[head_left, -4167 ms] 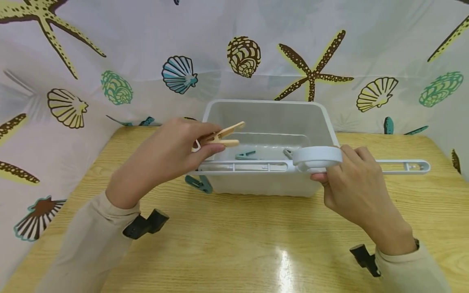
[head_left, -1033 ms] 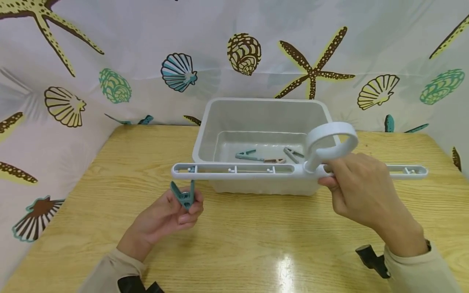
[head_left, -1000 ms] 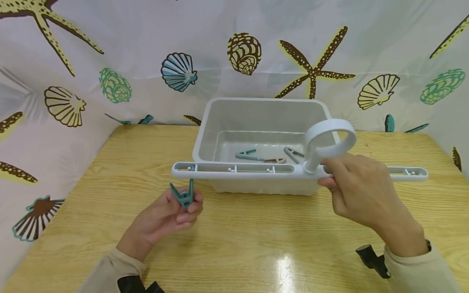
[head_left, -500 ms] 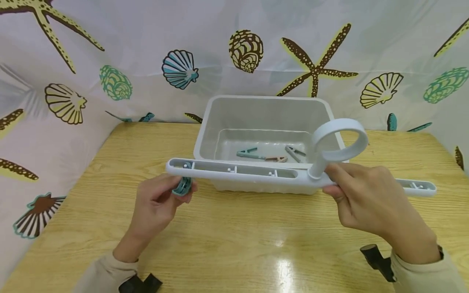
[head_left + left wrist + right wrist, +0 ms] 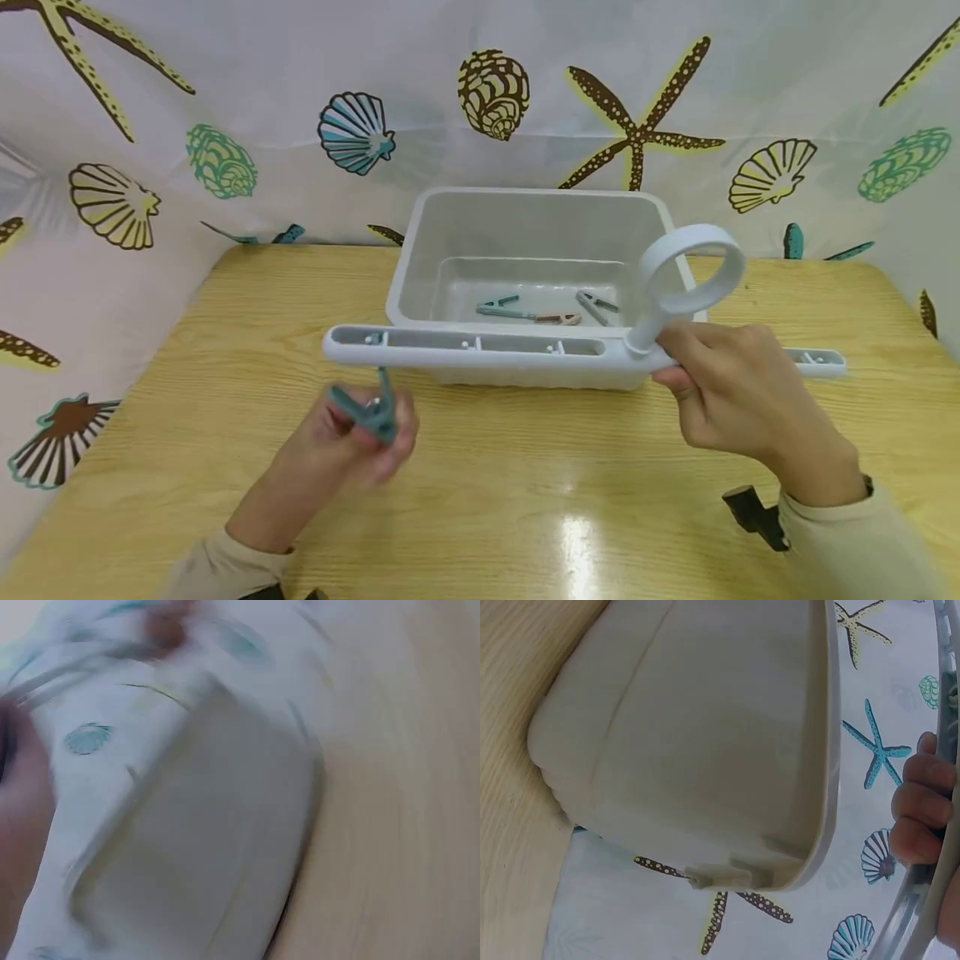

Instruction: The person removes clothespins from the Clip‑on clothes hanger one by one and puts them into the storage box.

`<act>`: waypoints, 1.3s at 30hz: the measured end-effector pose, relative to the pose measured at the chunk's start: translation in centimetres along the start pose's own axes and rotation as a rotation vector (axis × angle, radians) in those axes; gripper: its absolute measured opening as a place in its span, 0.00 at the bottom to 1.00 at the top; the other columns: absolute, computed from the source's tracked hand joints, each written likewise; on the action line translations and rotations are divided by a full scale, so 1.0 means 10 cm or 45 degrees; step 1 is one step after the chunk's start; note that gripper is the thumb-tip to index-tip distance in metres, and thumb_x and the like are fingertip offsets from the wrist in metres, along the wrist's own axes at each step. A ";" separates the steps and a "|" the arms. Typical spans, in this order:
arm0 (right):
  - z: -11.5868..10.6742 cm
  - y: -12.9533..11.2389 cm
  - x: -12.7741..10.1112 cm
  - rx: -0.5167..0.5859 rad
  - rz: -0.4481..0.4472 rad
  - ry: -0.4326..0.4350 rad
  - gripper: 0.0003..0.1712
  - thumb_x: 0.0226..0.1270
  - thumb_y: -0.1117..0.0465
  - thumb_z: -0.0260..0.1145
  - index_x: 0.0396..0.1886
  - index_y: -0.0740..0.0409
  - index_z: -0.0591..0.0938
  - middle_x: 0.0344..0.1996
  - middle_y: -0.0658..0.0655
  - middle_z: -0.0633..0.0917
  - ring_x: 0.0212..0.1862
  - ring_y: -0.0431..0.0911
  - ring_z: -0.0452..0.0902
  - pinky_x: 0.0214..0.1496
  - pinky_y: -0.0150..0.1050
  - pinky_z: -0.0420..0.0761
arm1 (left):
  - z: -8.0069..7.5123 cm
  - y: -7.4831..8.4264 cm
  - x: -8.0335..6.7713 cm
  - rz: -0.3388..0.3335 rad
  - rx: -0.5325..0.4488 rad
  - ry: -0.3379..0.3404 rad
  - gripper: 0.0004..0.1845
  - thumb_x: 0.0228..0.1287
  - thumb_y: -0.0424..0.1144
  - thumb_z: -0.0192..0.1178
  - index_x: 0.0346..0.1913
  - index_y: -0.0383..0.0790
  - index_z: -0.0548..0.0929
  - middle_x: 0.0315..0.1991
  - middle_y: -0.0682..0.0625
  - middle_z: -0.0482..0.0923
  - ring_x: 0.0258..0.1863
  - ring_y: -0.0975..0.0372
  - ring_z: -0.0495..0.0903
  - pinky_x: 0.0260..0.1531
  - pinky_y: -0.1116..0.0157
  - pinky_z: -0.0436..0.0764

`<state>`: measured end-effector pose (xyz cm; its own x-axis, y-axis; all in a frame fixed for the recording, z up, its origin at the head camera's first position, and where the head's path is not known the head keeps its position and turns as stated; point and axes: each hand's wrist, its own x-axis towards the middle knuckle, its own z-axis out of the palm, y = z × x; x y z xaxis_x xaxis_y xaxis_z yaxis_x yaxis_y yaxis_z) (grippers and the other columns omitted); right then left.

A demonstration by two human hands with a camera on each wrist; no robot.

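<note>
My right hand (image 5: 735,383) grips the white plastic hanger bar (image 5: 487,348) just right of its ring-shaped hook (image 5: 693,267). In the right wrist view, curled fingers (image 5: 922,806) wrap around the bar. Under the bar's left end my left hand (image 5: 345,442), blurred, holds a teal clothespin (image 5: 378,415) with its thumb against it. The clothespin's two legs spread upward, one reaching the underside of the bar. Small pegs and slots line the bar's openings. The left wrist view is badly smeared, and the clothespin is not discernible there.
A white plastic box (image 5: 543,200) stands behind the bar on the wooden table (image 5: 487,500). In it lie a teal clothespin (image 5: 498,308), a peach clothespin (image 5: 558,318) and a grey clothespin (image 5: 596,307). A shell-patterned curtain (image 5: 285,83) rises behind the table.
Earlier my left hand held a pale orange clothespin over the box; now it holds the teal one below the bar. The hand has just twisted this clothespin around. The bar's ring has swung upward.
</note>
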<state>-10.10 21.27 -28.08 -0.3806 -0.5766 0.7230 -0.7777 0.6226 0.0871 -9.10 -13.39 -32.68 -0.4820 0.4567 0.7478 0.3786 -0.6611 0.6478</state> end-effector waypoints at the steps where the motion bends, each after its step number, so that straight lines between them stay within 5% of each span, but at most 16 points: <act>1: 0.03 0.00 0.01 0.008 0.002 0.007 0.32 0.78 0.42 0.33 0.36 0.61 0.75 0.13 0.46 0.62 0.14 0.35 0.51 0.12 0.31 0.54 | 0.03 0.05 0.00 -0.126 -0.256 -0.041 0.11 0.71 0.35 0.52 0.46 0.31 0.80 0.31 0.47 0.75 0.19 0.64 0.67 0.11 0.72 0.61; 3: 0.06 0.01 0.03 0.004 -0.003 0.016 0.33 0.78 0.42 0.33 0.38 0.62 0.75 0.13 0.47 0.64 0.14 0.36 0.53 0.11 0.32 0.55 | 0.07 0.12 0.00 -0.317 -0.590 -0.105 0.13 0.74 0.38 0.48 0.51 0.35 0.77 0.32 0.49 0.71 0.18 0.63 0.62 0.10 0.71 0.56; 7: 0.04 0.02 0.03 -0.085 -0.005 0.033 0.33 0.79 0.43 0.32 0.37 0.63 0.75 0.12 0.47 0.63 0.12 0.36 0.50 0.10 0.31 0.51 | 0.04 0.22 0.00 -0.399 -0.685 -0.123 0.16 0.77 0.38 0.40 0.60 0.34 0.69 0.31 0.48 0.59 0.18 0.62 0.52 0.11 0.71 0.53; 15: -0.06 0.01 0.01 -0.165 -0.039 0.132 0.29 0.78 0.44 0.37 0.23 0.58 0.67 0.12 0.46 0.56 0.13 0.38 0.47 0.12 0.32 0.48 | -0.03 0.24 0.05 -0.407 -1.032 -0.140 0.23 0.79 0.41 0.33 0.62 0.26 0.66 0.26 0.48 0.49 0.20 0.66 0.48 0.12 0.77 0.51; 21: -0.08 0.03 -0.01 -0.148 -0.021 0.179 0.28 0.77 0.44 0.43 0.19 0.57 0.68 0.10 0.45 0.57 0.13 0.38 0.48 0.12 0.33 0.48 | 0.10 0.34 0.10 -0.404 -1.089 0.040 0.21 0.79 0.39 0.33 0.59 0.23 0.64 0.26 0.50 0.45 0.18 0.69 0.48 0.11 0.79 0.50; 26: -0.04 0.04 -0.01 -0.104 -0.017 0.247 0.29 0.77 0.44 0.44 0.19 0.58 0.68 0.11 0.47 0.59 0.13 0.39 0.49 0.13 0.34 0.49 | 0.19 0.41 0.14 -0.404 -1.311 0.072 0.21 0.79 0.42 0.29 0.56 0.25 0.61 0.25 0.53 0.47 0.14 0.70 0.50 0.09 0.80 0.50; 28: -0.02 0.05 -0.01 -0.081 -0.016 0.254 0.29 0.77 0.44 0.44 0.19 0.58 0.66 0.11 0.47 0.58 0.13 0.39 0.49 0.13 0.33 0.49 | 0.20 0.44 0.14 -0.425 -1.307 0.077 0.20 0.79 0.42 0.29 0.56 0.26 0.61 0.25 0.54 0.47 0.13 0.70 0.50 0.08 0.79 0.50; 30: 0.00 0.06 -0.01 -0.056 -0.022 0.228 0.29 0.77 0.44 0.43 0.19 0.58 0.65 0.12 0.46 0.57 0.14 0.38 0.48 0.13 0.32 0.49 | 0.16 0.45 0.14 -0.429 -1.039 0.024 0.20 0.79 0.41 0.28 0.55 0.28 0.62 0.24 0.52 0.48 0.12 0.69 0.50 0.08 0.78 0.51; 31: 0.01 0.06 -0.01 -0.041 -0.024 0.203 0.29 0.78 0.44 0.42 0.19 0.58 0.65 0.12 0.46 0.57 0.14 0.37 0.48 0.14 0.31 0.49 | 0.13 0.46 0.14 -0.416 -0.789 -0.010 0.19 0.79 0.40 0.28 0.53 0.27 0.63 0.24 0.51 0.49 0.12 0.68 0.50 0.08 0.76 0.52; 34: 0.02 0.06 -0.02 -0.012 -0.017 0.130 0.28 0.78 0.44 0.40 0.21 0.57 0.65 0.13 0.46 0.57 0.15 0.36 0.48 0.14 0.30 0.50 | 0.01 0.51 0.14 -0.310 0.289 -0.086 0.18 0.77 0.41 0.32 0.49 0.30 0.69 0.23 0.51 0.56 0.13 0.67 0.55 0.10 0.75 0.58; 36: 0.02 0.06 -0.03 0.009 -0.011 0.095 0.28 0.78 0.43 0.39 0.22 0.57 0.66 0.13 0.46 0.59 0.15 0.36 0.49 0.14 0.30 0.51 | -0.05 0.57 0.12 -0.231 0.948 -0.059 0.18 0.77 0.42 0.36 0.45 0.31 0.72 0.23 0.53 0.62 0.14 0.69 0.59 0.13 0.75 0.62; 39: 0.04 0.04 -0.05 0.056 0.001 0.058 0.28 0.78 0.42 0.39 0.24 0.57 0.68 0.14 0.46 0.60 0.16 0.36 0.51 0.14 0.31 0.53 | -0.09 0.63 0.10 -0.109 1.545 0.025 0.21 0.77 0.46 0.40 0.43 0.31 0.77 0.22 0.55 0.68 0.18 0.71 0.64 0.19 0.75 0.65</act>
<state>-10.43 21.63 -28.70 -0.3587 -0.5506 0.7537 -0.7992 0.5984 0.0568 -7.92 -17.63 -28.00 -0.5494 0.4557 0.7003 0.8332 0.3620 0.4181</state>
